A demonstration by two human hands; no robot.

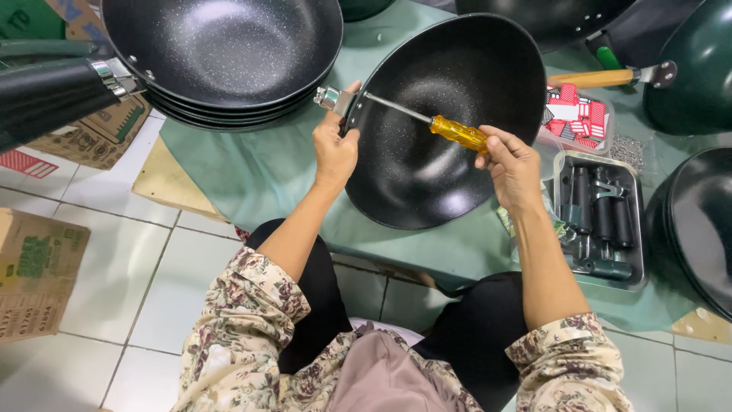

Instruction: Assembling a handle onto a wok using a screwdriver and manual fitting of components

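The left hand point(334, 152) grips the rim of a black wok point(446, 122) at its metal handle bracket point(330, 98), tilting it on the green tabletop point(252, 168). The right hand point(512, 164) has its fingers closed around a yellow-handled screwdriver point(456, 133), whose tip reaches the bracket. A tray of black handles point(602, 217) lies right of the wok.

Brown cartons point(34, 275) lie left; a red-white packet point(577, 116), perhaps boxed, right.

One screwdriver point(450, 130) with an amber handle, one black pan point(450, 130) under two hands, one stack of pans point(229, 53), one metal tray point(637, 229), two cardboard boxes point(34, 267).
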